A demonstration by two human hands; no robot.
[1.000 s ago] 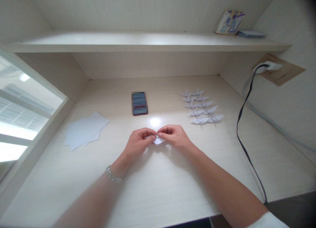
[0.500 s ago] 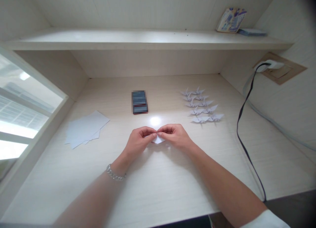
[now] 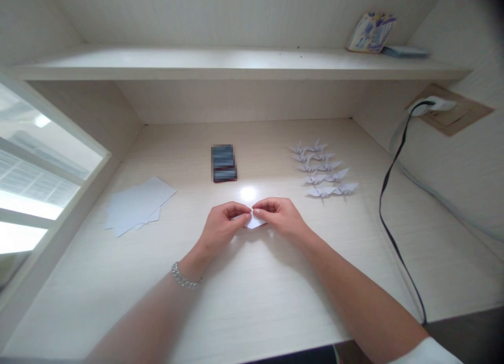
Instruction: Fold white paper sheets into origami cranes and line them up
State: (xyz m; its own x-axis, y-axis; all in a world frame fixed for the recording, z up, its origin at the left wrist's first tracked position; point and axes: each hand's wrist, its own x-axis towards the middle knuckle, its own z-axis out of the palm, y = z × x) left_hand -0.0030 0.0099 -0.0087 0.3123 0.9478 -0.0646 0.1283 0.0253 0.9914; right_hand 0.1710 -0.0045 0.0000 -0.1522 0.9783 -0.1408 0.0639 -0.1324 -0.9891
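Both hands meet over the middle of the pale desk (image 3: pixel 252 301). My left hand (image 3: pixel 222 226) and my right hand (image 3: pixel 280 215) each pinch a small folded piece of white paper (image 3: pixel 254 222) that rests on the desk between them. Fingertips touch at the paper's top edge. Most of the paper is hidden under the fingers. A bracelet (image 3: pixel 184 281) sits on my left wrist.
A loose stack of white paper sheets (image 3: pixel 136 205) lies at the left. Several folded paper cranes (image 3: pixel 323 169) are lined up at the back right. A dark phone (image 3: pixel 223 163) lies behind the hands. A black cable (image 3: pixel 391 206) runs from a wall socket (image 3: pixel 431 106) over the desk's edge. A box (image 3: pixel 370 33) stands on the shelf.
Both hands stay pinched on the folded paper in nearly the same spot; only the view has shifted slightly.
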